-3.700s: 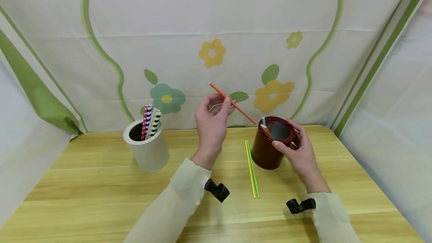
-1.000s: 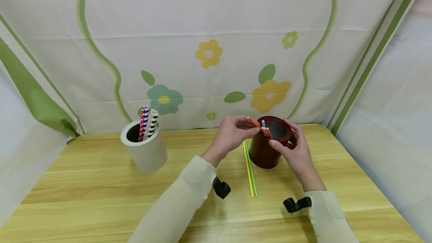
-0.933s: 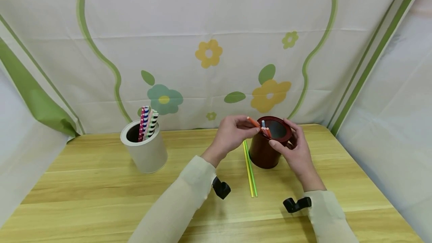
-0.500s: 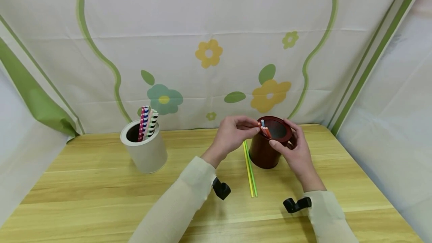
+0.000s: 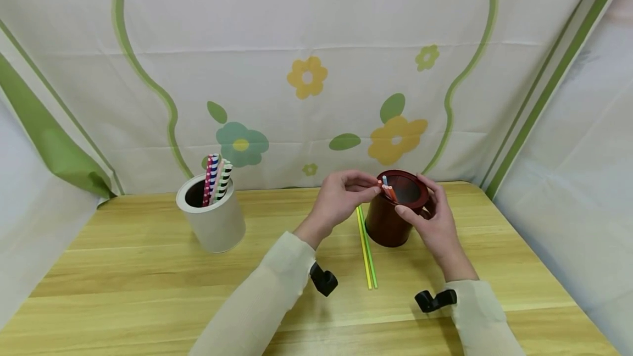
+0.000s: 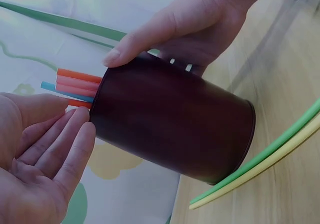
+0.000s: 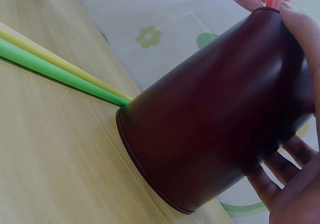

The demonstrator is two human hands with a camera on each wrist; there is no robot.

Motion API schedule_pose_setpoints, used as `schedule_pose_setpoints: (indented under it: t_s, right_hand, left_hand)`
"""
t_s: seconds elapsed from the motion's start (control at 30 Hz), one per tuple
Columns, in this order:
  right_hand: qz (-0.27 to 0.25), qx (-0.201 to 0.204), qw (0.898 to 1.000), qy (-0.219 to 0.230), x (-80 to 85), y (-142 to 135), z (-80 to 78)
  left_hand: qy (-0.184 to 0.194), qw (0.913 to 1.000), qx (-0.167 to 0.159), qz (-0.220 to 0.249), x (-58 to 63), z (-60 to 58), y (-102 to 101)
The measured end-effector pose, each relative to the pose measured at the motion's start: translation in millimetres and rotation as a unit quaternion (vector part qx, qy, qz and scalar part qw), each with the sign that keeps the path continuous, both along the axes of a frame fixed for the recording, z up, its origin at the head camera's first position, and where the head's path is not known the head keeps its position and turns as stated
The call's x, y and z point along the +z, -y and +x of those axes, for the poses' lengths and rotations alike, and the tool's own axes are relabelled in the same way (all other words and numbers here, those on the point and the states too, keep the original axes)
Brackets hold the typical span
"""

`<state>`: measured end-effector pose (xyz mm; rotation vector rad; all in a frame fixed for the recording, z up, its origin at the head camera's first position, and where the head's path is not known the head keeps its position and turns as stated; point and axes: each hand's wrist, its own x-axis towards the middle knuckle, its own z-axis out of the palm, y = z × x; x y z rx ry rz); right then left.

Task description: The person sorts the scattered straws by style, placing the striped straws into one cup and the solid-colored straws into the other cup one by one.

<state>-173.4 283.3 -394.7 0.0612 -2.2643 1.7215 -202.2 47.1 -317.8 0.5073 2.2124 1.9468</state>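
A dark red cup stands on the table, several orange, pink and blue straws poking out of its mouth. At its left rim my left hand pinches the top of an orange straw between thumb and fingers; the lower part of that straw is hidden inside the cup. My right hand holds the cup from the right, thumb by the rim and fingers around the far side. Left of the cup a yellow straw and a green straw lie side by side.
On the left of the wooden table stands a white container with several dotted and striped straws leaning in it. A flowered curtain hangs behind the table's back edge.
My left hand has brought the orange straw from the air over to the cup and lowered it inside; only its top now shows. The right hand stays on the cup.
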Motion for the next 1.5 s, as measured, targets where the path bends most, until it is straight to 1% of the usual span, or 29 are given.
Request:
schedule_pose_setpoints:
  t_s: [0.07, 0.17, 0.3, 0.37, 0.53, 0.7, 0.77, 0.93, 1.07, 1.2, 1.33, 1.4, 1.5]
  right_hand:
    - [0.001, -0.003, 1.0, 0.0, -0.8, -0.6, -0.4]
    - [0.004, -0.006, 1.0, -0.001, -2.0, -1.0, -0.6]
    - [0.002, -0.008, 1.0, 0.003, -2.2, -0.9, -0.7]
    - [0.003, -0.007, 1.0, 0.004, -1.9, -1.0, -0.8]
    - [0.006, -0.001, 1.0, 0.003, -0.8, -1.9, -2.0]
    - [0.005, 0.001, 1.0, 0.0, -1.3, -2.9, -2.7]
    - [0.005, 0.0, 1.0, 0.0, -1.4, -3.4, -2.5]
    - [0.002, 0.001, 1.0, 0.003, -1.3, -3.5, -1.7]
    - [-0.002, 0.003, 1.0, 0.005, -1.9, -3.2, -1.8]
    - [0.001, 0.002, 1.0, 0.005, -1.8, -3.2, -2.1]
    - [-0.003, 0.003, 1.0, 0.007, -0.7, -2.3, -1.8]
    - [-0.005, 0.003, 1.0, 0.008, -0.3, -1.7, -1.5]
    - [-0.007, 0.004, 1.0, 0.007, 0.1, -1.2, -1.5]
  left_hand:
    - [0.009, 0.9998, 0.002, 0.02, -1.5, 0.6, -0.2]
    - [0.024, 0.9985, 0.018, 0.045, -4.9, 1.2, 0.6]
    - [0.06, 0.995, 0.05, 0.063, -15.4, -1.3, 4.5]
    - [0.082, 0.9929, 0.057, 0.065, -21.8, -3.3, 7.5]
    - [0.126, 0.9885, 0.054, 0.064, -38.2, -8.1, 14.0]
    - [0.149, 0.9857, 0.052, 0.06, -54.1, -10.0, 15.5]
    - [0.152, 0.9856, 0.053, 0.052, -61.8, -8.9, 14.4]
    - [0.154, 0.9863, 0.056, 0.014, -81.2, -2.1, 9.3]
    - [0.154, 0.9863, 0.06, -0.007, -89.9, 1.9, 5.8]
    - [0.151, 0.9864, 0.064, -0.013, -92.8, 3.5, 3.5]
    - [0.15, 0.9861, 0.069, -0.015, -92.5, 4.0, 1.3]
    - [0.144, 0.9864, 0.075, -0.025, -92.0, 4.1, -0.5]
    - [0.121, 0.987, 0.088, -0.059, -91.3, 4.5, -4.5]
